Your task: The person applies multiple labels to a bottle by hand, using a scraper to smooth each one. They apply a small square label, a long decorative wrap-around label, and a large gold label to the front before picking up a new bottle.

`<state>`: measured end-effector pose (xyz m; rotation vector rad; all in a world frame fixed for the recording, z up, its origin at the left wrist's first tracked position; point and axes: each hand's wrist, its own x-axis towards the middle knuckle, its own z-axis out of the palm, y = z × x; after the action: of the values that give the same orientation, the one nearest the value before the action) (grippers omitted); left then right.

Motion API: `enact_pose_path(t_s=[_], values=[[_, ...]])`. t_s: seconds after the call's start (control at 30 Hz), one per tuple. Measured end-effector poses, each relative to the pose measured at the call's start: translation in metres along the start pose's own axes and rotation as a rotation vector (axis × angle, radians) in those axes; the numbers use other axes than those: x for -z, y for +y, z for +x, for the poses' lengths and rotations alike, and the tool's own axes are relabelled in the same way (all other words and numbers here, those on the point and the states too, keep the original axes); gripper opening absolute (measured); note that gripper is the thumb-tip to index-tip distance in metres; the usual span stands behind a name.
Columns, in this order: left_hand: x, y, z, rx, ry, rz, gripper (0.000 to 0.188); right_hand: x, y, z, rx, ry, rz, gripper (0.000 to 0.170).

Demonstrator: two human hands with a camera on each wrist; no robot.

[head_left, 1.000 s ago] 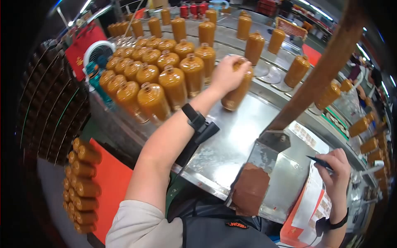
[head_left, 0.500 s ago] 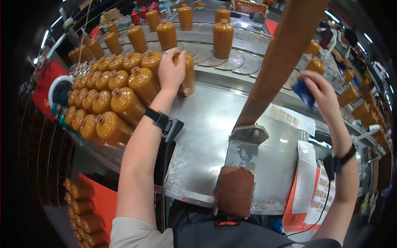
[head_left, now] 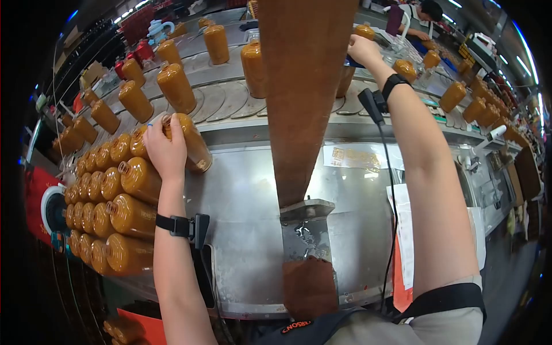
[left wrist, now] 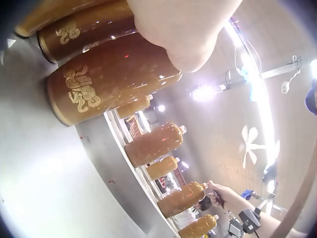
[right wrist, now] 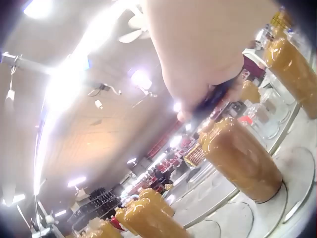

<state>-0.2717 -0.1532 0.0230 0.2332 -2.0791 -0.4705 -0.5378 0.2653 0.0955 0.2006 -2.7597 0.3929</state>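
Note:
My left hand point(head_left: 165, 150) grips the neck of a glossy amber-brown bottle point(head_left: 194, 146) at the right end of a row of like bottles. In the left wrist view, gold curling ornaments decorate this bottle point(left wrist: 111, 74) near its base. My right hand point(head_left: 366, 52) reaches far forward beyond the wooden post. It holds a dark blue flat piece point(right wrist: 218, 96), mostly covered by the hand, its kind unclear. Its fingers are right at the top of another amber bottle point(right wrist: 242, 161), which stands on a round plate of the conveyor and is partly hidden by the post in the head view.
A thick wooden post point(head_left: 299, 103) rises from the metal table point(head_left: 241, 190). Several bottles point(head_left: 129, 178) crowd the left side. Beyond runs a conveyor point(head_left: 227, 100) carrying spaced bottles. A printed sheet point(head_left: 356, 156) lies right of the post. A person point(head_left: 411, 20) works farther back.
My left hand has kept its grip on the bottle, now beside the row's end. My right hand has moved from the papers at right, forward to a conveyor bottle, with the dark piece. The head view has turned.

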Motion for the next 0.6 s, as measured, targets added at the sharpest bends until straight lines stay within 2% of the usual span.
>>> enact_pose_path(t_s=[0.03,0.07,0.1,0.17,0.2,0.23,0.3,0.37,0.43,0.5,0.57,0.6], values=[[0.0,0.001,0.0,-0.015,0.004,0.058,0.03,-0.001,0.0,-0.004,-0.038,0.032,0.038,0.06],[0.002,0.001,0.0,0.007,-0.041,0.098,0.034,-0.003,0.001,-0.009,-0.053,0.077,0.002,0.05],[0.002,0.002,0.0,0.009,-0.04,0.095,0.034,-0.004,0.003,-0.015,-0.053,0.078,-0.001,0.05],[0.007,0.007,-0.003,-0.159,0.18,0.228,0.039,0.0,0.012,-0.035,0.008,0.173,-0.073,0.04],[0.02,0.025,-0.002,-0.154,0.184,0.221,0.039,0.003,0.016,-0.052,0.094,0.24,-0.071,0.035],[0.036,0.042,-0.003,-0.188,0.218,0.12,0.039,0.013,0.023,-0.067,0.099,0.241,-0.082,0.035],[0.068,0.084,-0.011,-0.208,0.247,0.013,0.039,0.066,0.01,-0.123,0.253,0.281,0.015,0.032],[0.097,0.123,-0.024,-0.259,0.212,-0.403,0.037,0.134,-0.012,-0.174,0.333,0.219,0.122,0.026],[0.121,0.152,-0.043,-0.334,-0.086,-0.713,0.038,0.201,-0.033,-0.216,0.393,0.049,0.123,0.021],[0.145,0.191,-0.061,-0.315,-0.549,-0.824,0.05,0.234,-0.048,-0.246,0.514,-0.108,0.432,0.02],[0.145,0.221,-0.086,-0.196,-0.787,-1.121,0.079,0.249,-0.068,-0.274,0.447,-0.453,0.621,0.017],[0.145,0.232,-0.104,-0.076,-0.864,-1.239,0.093,0.245,-0.077,-0.286,0.44,-0.562,0.661,0.018]])
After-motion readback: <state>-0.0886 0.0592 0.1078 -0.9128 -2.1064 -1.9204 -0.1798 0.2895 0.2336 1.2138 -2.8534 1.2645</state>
